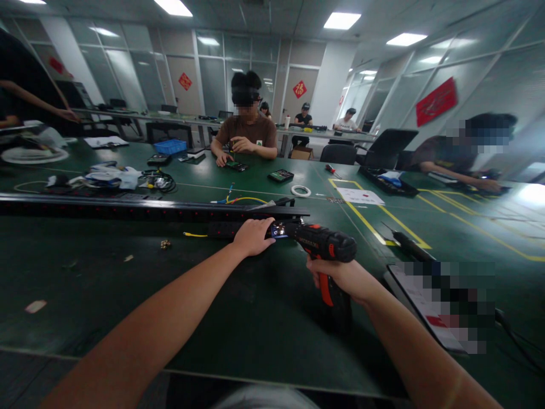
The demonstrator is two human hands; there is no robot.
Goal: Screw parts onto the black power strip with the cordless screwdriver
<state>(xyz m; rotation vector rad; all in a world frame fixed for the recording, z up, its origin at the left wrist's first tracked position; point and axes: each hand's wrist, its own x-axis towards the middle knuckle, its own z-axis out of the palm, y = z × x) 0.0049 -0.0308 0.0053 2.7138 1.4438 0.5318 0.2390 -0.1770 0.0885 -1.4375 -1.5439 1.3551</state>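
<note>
My right hand (340,277) is wrapped round the handle of a black and orange cordless drill (326,243). The drill points left, its front end close to a small blue circuit board (279,229). My left hand (254,237) grips the end of a black strip (221,229), right beside that board; its fingertips are partly hidden. Behind the strip lies a long black metal rail (128,207) with a row of small red marks. A yellow wire (196,234) comes out near the strip's left end. The drill's tip and its exact contact point cannot be made out.
Small brass-coloured parts (166,244) lie left of my hands. At right are a soldering iron-like tool (409,244) and a clipboard (426,312). Beyond the rail sit a white ring (300,191), bundled cables (157,180) and a blue basket (170,146). A co-worker (247,133) sits opposite.
</note>
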